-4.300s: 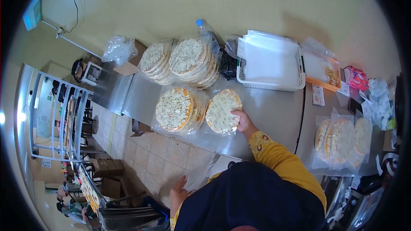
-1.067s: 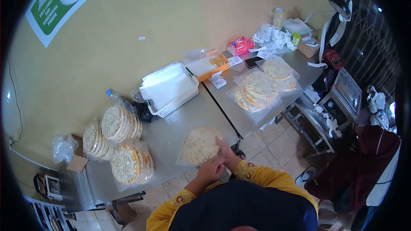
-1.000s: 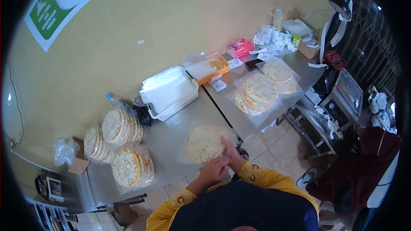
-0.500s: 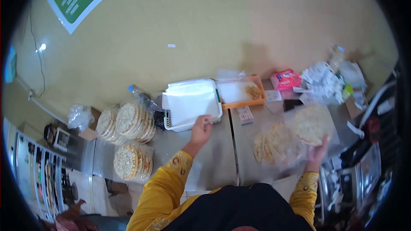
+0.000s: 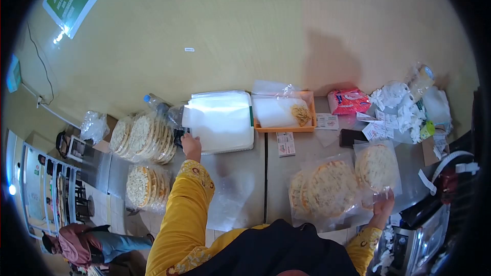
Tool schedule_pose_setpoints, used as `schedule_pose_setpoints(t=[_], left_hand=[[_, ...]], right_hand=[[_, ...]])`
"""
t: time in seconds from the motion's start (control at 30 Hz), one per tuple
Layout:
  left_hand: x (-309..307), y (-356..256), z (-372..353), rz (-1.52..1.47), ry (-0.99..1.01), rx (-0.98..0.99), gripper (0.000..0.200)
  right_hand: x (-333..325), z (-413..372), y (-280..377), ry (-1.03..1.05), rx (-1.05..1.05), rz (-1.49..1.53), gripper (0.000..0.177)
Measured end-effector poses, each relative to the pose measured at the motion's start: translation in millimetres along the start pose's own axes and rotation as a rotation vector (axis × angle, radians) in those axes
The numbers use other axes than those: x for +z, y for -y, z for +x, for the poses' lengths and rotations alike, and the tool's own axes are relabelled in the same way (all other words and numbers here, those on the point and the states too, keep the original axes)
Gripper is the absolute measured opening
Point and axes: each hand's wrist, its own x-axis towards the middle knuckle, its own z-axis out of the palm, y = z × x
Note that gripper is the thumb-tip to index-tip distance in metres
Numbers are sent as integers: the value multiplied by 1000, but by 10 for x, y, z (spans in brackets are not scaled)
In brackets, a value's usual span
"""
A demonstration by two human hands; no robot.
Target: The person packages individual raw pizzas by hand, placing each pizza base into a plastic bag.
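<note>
Behind the metal bench (image 5: 230, 189) rises a plain yellowish wall (image 5: 230, 25). With the wearer at six o'clock, a bagged pizza (image 5: 377, 166) lies at four o'clock, and the right hand (image 5: 383, 207) appears closed on its near edge. Just beside it, nearer five, is a cluster of pizzas (image 5: 330, 186); other stacks (image 5: 140, 134) sit at nine and eight. At the eight o'clock corner of the white basket (image 5: 230, 151), near a black bag (image 5: 178, 137), is the left hand (image 5: 192, 147); its fingertips are hidden, so I cannot tell whether it grips anything. Placing the pizza beside the cluster seems the step in hand; the next move calls for a level release without dragging the plastic.
</note>
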Motion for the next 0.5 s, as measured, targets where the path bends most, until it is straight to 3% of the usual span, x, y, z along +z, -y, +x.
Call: schedule_pose_setpoints(t=[0.13,0.2,0.33,0.37,0.43,0.47,0.5], left_hand=[[-187,-51,-77,47,-11,109,21],[-367,-101,-86,80,20,85,22],[-627,-93,-26,39,-10,141,27],[-629,-80,3,-103,-1,59,26],[-550,26,135,-393,67,-1,26],[-878,-194,-36,-811,185,-203,20],[-868,-172,-30,-1216,273,-267,14]], right_hand=[[-316,-12,84,-147,-215,-48,45],[-226,-205,138,-245,-401,-115,43],[-224,-373,295,-334,-710,-615,46],[-260,-349,332,-296,-854,-801,49],[136,-451,329,-470,-1058,-755,35],[167,-345,328,-382,-1132,-781,36],[220,-204,285,-284,-1206,-799,37]])
